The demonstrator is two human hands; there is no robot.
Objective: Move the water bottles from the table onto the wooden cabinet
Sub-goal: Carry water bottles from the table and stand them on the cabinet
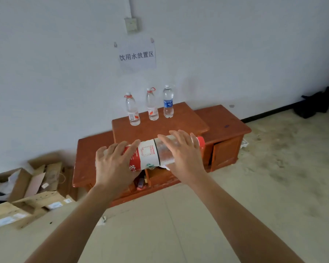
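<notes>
A large clear water bottle [150, 153] with a red and white label and a red cap lies sideways in the air, cap to the right, in front of the wooden cabinet [222, 120]. My left hand [115, 163] grips its base end and my right hand [182, 154] grips its upper body near the cap. Three small bottles stand upright in a row on the cabinet's raised middle top: one with a red cap [132, 110], a second with a red cap [152, 105], and one with a blue label [168, 102].
The cabinet stands against a white wall under a paper sign [137, 56]. Its right door [226, 150] is ajar and an open compartment shows small items [141, 182]. Cardboard boxes [32, 188] lie on the floor at left. A dark bag [311, 107] sits far right.
</notes>
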